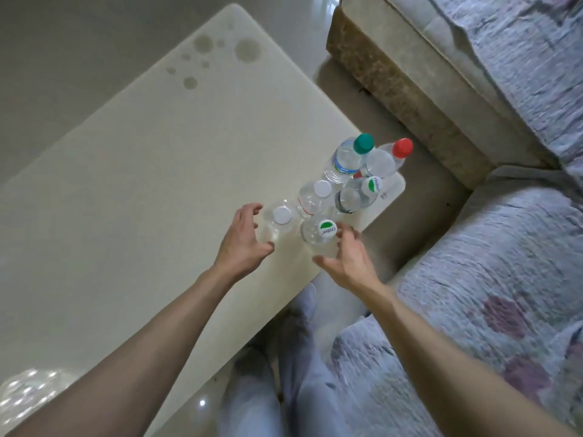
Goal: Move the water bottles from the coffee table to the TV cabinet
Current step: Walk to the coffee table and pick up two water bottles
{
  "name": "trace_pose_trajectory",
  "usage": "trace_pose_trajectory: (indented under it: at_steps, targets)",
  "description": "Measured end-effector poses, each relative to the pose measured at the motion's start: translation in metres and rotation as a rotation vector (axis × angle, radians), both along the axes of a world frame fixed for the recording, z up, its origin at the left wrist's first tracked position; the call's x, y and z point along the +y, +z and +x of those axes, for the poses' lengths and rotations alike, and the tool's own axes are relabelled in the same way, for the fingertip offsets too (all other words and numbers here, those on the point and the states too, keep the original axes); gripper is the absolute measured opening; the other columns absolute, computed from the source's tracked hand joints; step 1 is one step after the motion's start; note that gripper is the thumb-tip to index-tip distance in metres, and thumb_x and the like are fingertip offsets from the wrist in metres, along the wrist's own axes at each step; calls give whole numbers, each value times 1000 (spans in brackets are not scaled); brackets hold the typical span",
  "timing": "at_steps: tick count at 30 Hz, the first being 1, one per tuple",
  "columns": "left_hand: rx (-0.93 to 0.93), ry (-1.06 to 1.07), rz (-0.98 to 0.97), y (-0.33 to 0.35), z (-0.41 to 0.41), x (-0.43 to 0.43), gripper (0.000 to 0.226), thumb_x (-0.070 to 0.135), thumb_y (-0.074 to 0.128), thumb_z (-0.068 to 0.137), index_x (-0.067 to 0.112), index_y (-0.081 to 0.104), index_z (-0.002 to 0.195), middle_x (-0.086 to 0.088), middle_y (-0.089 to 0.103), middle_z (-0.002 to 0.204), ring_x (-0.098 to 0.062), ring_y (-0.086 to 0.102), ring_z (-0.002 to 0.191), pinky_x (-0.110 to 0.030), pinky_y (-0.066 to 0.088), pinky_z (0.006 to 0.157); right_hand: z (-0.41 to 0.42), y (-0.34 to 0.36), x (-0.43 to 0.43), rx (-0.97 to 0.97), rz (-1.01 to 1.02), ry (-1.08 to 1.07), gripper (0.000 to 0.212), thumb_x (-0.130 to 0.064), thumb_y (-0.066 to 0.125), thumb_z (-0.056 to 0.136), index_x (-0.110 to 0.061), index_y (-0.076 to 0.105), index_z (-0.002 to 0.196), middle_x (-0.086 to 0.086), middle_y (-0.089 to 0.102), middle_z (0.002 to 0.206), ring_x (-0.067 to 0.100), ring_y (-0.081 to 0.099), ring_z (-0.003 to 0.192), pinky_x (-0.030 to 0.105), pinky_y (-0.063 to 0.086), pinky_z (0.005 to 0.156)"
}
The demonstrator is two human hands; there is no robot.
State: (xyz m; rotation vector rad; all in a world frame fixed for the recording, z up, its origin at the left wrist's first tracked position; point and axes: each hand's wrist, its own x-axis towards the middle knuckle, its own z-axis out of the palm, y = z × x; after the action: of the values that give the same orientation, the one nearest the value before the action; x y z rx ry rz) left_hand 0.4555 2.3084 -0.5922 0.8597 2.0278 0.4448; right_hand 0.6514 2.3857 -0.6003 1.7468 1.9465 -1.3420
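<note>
Several clear water bottles stand upright in a cluster at the near right corner of the cream coffee table. My left hand is open, its fingers curved around the left side of a white-capped bottle. A bottle with a green-and-white cap stands right of it, and my right hand is open beside and below it, fingertips close to its body. Behind them stand another white-capped bottle, a second green-and-white-capped bottle, a taller green-capped bottle and a red-capped bottle. The TV cabinet is out of view.
A sofa under a pale lilac quilted cover runs along the right and the far right corner. A narrow strip of floor separates it from the table. My legs in grey trousers stand at the table's near edge. Round marks dot the table's far end.
</note>
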Motion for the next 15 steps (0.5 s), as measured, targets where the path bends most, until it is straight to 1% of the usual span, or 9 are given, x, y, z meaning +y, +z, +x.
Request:
trace_pose_trajectory:
  at_steps: [2,4,6,9,13,15]
  targets:
    - [-3,0,7,-18,3,4,83,17,79,71,23,34,140,2,40,142,-18,50,122,-37,47,96,-4,-15,0,31,34,-12,85,-35,75,75,-19,29,145,9,39,143,26,41,131,36,38,103]
    - [-29,46,32,-35,8,8,86,17,83,66,25,37,139,3,43,140,-19,48,124,-41,45,100,-6,-29,-1,68,58,-55,86,-35,76,74,-20,28,144,7,40,141,25,41,130,35,38,103]
    - [-67,126,89,-43,14,11,82,18,84,63,26,44,135,4,49,134,-19,51,120,-43,47,98,-10,-36,-2,123,90,-112,84,-34,77,72,-21,31,141,6,43,137,24,43,126,30,37,100]
    - [-87,243,180,-54,22,16,73,30,79,59,31,51,127,8,58,126,-18,55,115,-46,49,94,-12,-50,-3,190,146,-140,79,-35,81,69,-21,39,135,2,48,127,18,50,115,22,38,91]
    - [-66,306,207,-58,29,14,74,40,77,59,29,52,128,8,60,126,-17,55,117,-44,50,95,-10,-56,-6,183,143,-182,74,-40,81,67,-31,40,127,-3,55,119,15,55,104,24,43,84]
    - [-64,351,213,-53,34,7,72,40,79,60,27,52,126,8,62,122,-15,56,115,-43,51,94,-9,-53,-5,166,125,-213,72,-40,81,67,-29,42,126,-1,59,117,17,56,104,26,45,85]
